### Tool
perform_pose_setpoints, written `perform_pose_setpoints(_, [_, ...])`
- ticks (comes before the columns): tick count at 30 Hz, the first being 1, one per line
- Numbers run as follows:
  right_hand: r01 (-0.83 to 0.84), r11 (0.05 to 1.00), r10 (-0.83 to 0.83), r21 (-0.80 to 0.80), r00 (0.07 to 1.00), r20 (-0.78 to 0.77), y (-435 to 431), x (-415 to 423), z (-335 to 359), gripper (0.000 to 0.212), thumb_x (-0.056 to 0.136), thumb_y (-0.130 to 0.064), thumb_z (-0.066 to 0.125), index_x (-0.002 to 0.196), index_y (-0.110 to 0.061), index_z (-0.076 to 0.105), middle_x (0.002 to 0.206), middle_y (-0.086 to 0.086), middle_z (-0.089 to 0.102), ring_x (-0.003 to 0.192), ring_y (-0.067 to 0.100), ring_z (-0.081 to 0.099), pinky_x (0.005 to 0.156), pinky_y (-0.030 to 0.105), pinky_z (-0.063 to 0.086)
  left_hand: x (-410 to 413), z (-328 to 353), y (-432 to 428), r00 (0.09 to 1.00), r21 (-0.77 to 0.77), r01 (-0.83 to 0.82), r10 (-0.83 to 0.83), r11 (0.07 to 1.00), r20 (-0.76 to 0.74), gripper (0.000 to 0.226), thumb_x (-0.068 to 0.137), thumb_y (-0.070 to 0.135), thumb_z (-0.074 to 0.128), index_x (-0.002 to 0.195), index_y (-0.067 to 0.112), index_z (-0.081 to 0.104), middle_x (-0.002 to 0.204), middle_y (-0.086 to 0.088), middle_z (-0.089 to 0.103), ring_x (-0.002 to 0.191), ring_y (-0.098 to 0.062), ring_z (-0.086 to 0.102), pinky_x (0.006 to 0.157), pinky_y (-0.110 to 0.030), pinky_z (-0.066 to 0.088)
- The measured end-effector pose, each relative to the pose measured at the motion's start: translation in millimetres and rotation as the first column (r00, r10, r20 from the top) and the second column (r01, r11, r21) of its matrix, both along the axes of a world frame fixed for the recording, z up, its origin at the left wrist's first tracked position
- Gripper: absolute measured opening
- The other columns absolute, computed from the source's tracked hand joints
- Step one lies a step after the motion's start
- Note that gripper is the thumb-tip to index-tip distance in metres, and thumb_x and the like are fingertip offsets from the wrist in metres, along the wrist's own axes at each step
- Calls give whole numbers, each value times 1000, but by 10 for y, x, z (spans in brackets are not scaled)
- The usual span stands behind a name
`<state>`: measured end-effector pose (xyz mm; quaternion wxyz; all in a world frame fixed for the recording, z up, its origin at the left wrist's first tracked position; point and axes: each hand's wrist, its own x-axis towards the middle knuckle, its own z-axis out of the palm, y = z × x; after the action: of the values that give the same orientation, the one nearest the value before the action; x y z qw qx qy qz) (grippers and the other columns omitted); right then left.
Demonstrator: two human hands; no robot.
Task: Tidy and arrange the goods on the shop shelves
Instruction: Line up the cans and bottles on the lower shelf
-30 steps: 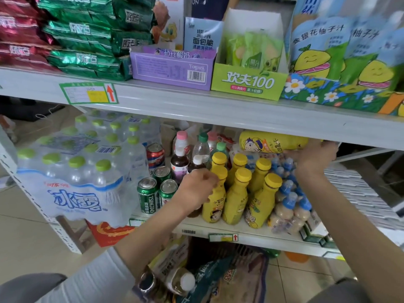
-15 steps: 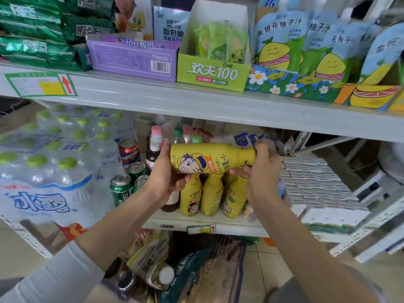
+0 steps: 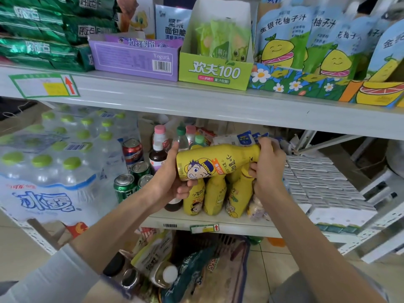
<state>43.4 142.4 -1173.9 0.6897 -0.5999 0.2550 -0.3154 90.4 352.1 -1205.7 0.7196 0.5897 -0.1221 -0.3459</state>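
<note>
Care is needed: the yellow cartoon-labelled bottle (image 3: 209, 162) is held sideways, just above the row of matching yellow bottles (image 3: 215, 197) on the lower shelf (image 3: 240, 228). Its base is gripped by the left hand (image 3: 170, 180), its neck by the right hand (image 3: 266, 169). It should be turned upright, label outward, and set down without neighbours being toppled.

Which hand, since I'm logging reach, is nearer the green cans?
Left. The left hand grips the base of the held yellow bottle, just right of the green cans; the right hand grips its neck, farther right.
</note>
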Motion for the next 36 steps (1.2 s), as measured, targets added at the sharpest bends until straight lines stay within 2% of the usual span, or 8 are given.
perform_pose_setpoints(5, [7,1000,-6,17,1000,-17,-124,-11,74,18,97,-33,56,85,-20,55,78,10,46,66,20,47,42,20,38,2,114,85,989,-18,86,-83,996,126,65,98,66,45,123,9,63,82,-19,49,61,-19,44,54,-29,50])
perform_pose_setpoints(9, [-14,1000,14,-6,1000,-24,-165,-3,115,20,97,-31,55,80,-20,54,77,10,45,66,22,44,44,22,33,-49,181,102,894,132,-65,-1,989,449,54,93,51,64,140,26,51,107,-7,66,77,-26,66,76,-45,62])
perform_pose_setpoints(12, [-29,999,30,26,999,-37,-182,-3,91,21,97,-29,55,79,-21,49,68,6,38,53,16,38,41,19,27,-66,221,106,700,112,-182,48,977,713,49,93,40,67,138,37,51,118,9,64,97,-17,67,76,-37,62])
perform_pose_setpoints(15, [-23,999,25,34,999,-48,-182,12,89,21,96,-30,56,80,-20,48,65,4,38,49,13,37,40,19,26,-2,202,162,417,224,-305,-81,926,905,63,90,41,74,144,44,43,124,14,52,102,-8,57,87,-36,56])
perform_pose_setpoints(19, [-26,1000,25,-11,998,-49,-146,35,77,26,95,-30,56,73,-21,44,62,2,34,47,12,33,38,19,26,-7,112,173,166,250,-489,-192,836,967,80,82,35,82,149,41,38,130,8,42,115,-16,48,87,-42,54])
perform_pose_setpoints(28, [-219,974,222,-54,973,57,-30,26,110,18,100,-29,63,105,-13,58,58,-3,29,42,13,29,40,24,29,55,122,234,153,121,-638,-29,761,988,81,76,26,86,144,33,43,137,9,44,127,-19,47,90,-48,54])
perform_pose_setpoints(32, [-104,994,95,43,979,179,73,-1,159,20,101,-21,56,111,-4,59,77,8,53,41,17,57,64,47,57,48,156,173,138,83,-680,16,728,990,74,82,35,81,143,36,40,134,7,44,116,-17,55,72,-41,59])
perform_pose_setpoints(36, [55,990,-88,129,961,262,-82,22,177,14,98,-22,58,102,-9,58,88,15,59,51,27,64,59,40,57,54,133,128,128,53,-701,52,711,990,49,97,32,65,141,28,43,130,3,47,96,-18,60,65,-41,58])
